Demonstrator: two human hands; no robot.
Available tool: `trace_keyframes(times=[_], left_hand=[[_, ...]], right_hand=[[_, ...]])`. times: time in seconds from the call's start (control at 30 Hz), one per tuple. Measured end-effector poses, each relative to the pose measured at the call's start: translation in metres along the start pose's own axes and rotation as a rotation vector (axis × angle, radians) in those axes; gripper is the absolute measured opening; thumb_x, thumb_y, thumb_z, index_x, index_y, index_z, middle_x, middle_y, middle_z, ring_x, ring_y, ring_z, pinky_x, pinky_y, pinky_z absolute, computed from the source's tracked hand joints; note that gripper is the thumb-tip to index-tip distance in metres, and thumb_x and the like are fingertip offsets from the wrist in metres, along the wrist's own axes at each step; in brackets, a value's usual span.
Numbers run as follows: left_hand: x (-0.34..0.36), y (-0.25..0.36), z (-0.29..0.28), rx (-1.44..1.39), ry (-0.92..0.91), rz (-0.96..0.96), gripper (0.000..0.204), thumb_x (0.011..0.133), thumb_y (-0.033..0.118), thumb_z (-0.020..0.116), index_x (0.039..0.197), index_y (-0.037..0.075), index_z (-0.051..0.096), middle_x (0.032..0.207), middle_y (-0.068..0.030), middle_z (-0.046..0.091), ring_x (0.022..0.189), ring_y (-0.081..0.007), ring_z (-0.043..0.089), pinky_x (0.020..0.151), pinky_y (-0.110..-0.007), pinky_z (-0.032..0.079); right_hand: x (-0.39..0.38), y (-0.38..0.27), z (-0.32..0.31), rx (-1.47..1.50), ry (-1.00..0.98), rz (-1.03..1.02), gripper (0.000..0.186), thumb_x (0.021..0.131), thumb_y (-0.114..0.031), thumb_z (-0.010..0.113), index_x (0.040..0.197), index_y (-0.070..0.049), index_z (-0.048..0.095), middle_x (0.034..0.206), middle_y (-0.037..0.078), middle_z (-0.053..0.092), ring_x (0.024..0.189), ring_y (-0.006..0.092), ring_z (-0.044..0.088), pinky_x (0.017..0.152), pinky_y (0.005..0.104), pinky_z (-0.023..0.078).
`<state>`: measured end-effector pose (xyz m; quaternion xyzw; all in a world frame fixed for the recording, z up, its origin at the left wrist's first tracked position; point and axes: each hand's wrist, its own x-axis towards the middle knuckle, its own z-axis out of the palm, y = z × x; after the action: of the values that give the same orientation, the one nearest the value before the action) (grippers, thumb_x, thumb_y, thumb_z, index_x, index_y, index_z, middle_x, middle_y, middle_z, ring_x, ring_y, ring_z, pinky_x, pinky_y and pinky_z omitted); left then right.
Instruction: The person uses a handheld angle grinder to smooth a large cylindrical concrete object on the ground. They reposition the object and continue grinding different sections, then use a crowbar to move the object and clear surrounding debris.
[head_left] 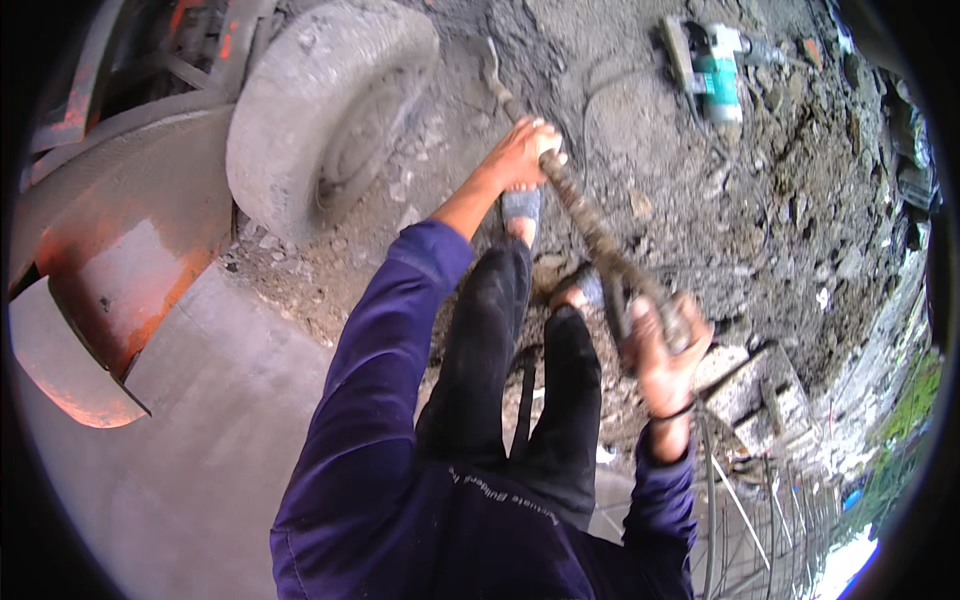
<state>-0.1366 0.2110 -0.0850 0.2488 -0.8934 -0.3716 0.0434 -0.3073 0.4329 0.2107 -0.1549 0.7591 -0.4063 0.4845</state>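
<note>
A long, mud-caked pole (592, 228) slants across the ground in front of me, its thin, bent far end (491, 62) pointing up and to the left. My left hand (522, 152) is wrapped round the pole's upper part, above my left foot. Lower down and to the right, my right hand (665, 350) is closed round the thick near end, slightly blurred. Close by that hand, a dark strip hangs beside the pole; what it belongs to, I cannot tell.
Left stands a muddy wheel (290, 125) beside an orange machine's curved metal part (140, 260). A green-and-white power tool (718, 75) lies on the rubble at far right, a cable near it. Broken concrete blocks (755, 395) and thin metal rods (770, 510) are at right.
</note>
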Motion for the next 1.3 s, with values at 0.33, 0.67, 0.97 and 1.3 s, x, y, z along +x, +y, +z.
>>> trace_keyframes(times=[0.33, 0.67, 0.97, 1.3], left_hand=[[-0.024, 0.030, 0.060, -0.129, -0.040, -0.288, 0.026, 0.067, 0.016, 0.079, 0.089, 0.010, 0.066, 0.098, -0.0135, 0.070, 0.105, -0.0377, 0.064, 0.096, -0.050, 0.047], [-0.128, 0.142, 0.010, -0.044, -0.045, -0.434, 0.029, 0.066, 0.016, 0.083, 0.091, 0.008, 0.072, 0.104, -0.0148, 0.073, 0.109, -0.0352, 0.066, 0.097, -0.048, 0.047], [-0.135, 0.213, 0.005, -0.211, -0.038, -0.287, 0.022, 0.068, 0.018, 0.085, 0.085, 0.012, 0.073, 0.080, -0.0074, 0.072, 0.079, -0.0279, 0.070, 0.077, -0.044, 0.054], [0.041, 0.065, -0.001, -0.344, -0.078, -0.324, 0.014, 0.068, 0.016, 0.079, 0.078, 0.013, 0.070, 0.079, -0.0064, 0.072, 0.080, -0.0259, 0.068, 0.082, -0.045, 0.054]], right_hand=[[0.083, -0.029, -0.077, 0.188, -0.125, 0.278, 0.033, 0.102, -0.027, 0.072, 0.082, -0.005, 0.057, 0.053, 0.003, 0.052, 0.039, 0.0127, 0.054, 0.038, 0.0280, 0.045], [0.008, -0.036, -0.120, 0.112, -0.275, 0.211, 0.036, 0.098, -0.028, 0.077, 0.078, -0.006, 0.056, 0.053, 0.002, 0.055, 0.038, 0.0105, 0.052, 0.035, 0.0251, 0.041], [-0.088, -0.065, -0.171, -0.223, 0.134, 0.009, 0.040, 0.099, -0.042, 0.075, 0.099, -0.005, 0.059, 0.068, -0.006, 0.050, 0.052, 0.0026, 0.044, 0.047, 0.0209, 0.031], [0.038, -0.099, -0.057, -0.325, 0.310, -0.204, 0.035, 0.101, -0.042, 0.074, 0.101, -0.007, 0.066, 0.059, -0.005, 0.050, 0.044, 0.0019, 0.039, 0.041, 0.0209, 0.025]])
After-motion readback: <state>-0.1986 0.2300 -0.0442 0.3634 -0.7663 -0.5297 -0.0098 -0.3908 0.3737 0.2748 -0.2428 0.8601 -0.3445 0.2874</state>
